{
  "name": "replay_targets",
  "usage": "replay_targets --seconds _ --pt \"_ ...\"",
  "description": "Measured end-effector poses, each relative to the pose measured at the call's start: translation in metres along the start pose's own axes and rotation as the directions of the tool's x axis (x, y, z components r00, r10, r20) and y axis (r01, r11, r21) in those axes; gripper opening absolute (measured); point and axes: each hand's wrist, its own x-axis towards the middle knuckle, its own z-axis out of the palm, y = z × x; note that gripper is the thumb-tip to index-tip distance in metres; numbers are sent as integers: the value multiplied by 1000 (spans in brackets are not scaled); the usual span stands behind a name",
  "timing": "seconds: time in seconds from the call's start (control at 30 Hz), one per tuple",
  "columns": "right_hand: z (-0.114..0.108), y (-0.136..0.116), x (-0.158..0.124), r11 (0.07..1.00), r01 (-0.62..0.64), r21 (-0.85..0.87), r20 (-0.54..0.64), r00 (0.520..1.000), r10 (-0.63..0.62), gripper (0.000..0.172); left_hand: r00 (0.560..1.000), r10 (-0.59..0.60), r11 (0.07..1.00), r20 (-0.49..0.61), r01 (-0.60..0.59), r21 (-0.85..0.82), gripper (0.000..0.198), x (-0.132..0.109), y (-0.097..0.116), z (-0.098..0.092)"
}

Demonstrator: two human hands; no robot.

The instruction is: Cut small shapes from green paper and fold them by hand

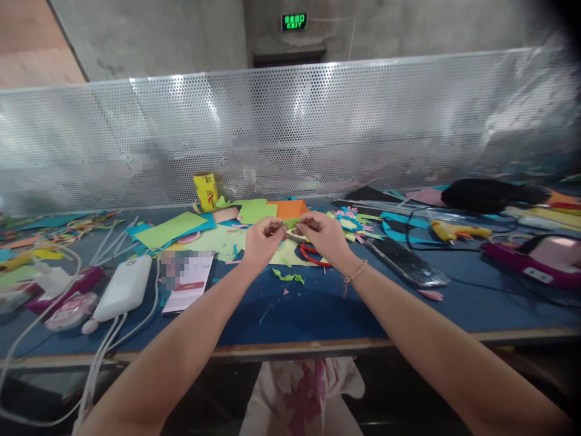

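My left hand (261, 240) and my right hand (323, 236) meet over the blue table (318, 309), fingers pinched together on a small green paper piece (290, 224) held between them. Red-handled scissors (313, 254) lie just under my right hand. Green paper scraps (287, 277) sit on the table below my hands. Sheets of green paper (170, 230), orange paper (290, 209) and yellow-green paper lie behind and left of my hands. A finished paper flower (348, 219) lies to the right of my right hand.
A white power bank (123, 287) with cables and a phone (187, 280) lie at left. A dark phone (406, 261), a yellow glue gun (454, 230) and a pink device (540, 260) are at right. A perforated metal screen (290, 133) stands behind the table.
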Motion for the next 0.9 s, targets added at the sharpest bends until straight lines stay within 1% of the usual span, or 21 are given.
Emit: replay_targets --seconds 0.1,0.27,0.43,0.63,0.73,0.9 --pt "1 -1 1 1000 -23 8 20 1000 23 13 1000 -22 1000 8 22 -11 14 1 -1 0" --pt "1 0 2 998 -41 -48 43 998 43 14 999 -50 999 20 49 16 16 1 1 1" --pt "2 -1 1 997 -50 -64 66 996 55 12 996 -94 994 0 93 53 15 2 3 -1" --pt "2 -2 0 983 15 -182 73 997 -2 12 983 -178 982 41 180 -54 21 3 -1 -2" --pt "2 -1 -1 977 38 -208 70 997 -24 12 981 -188 979 58 191 -67 20 4 -2 -2" --pt "1 -2 -1 962 104 -252 97 992 -82 7 983 -177 979 45 181 -94 21 4 -2 -2"
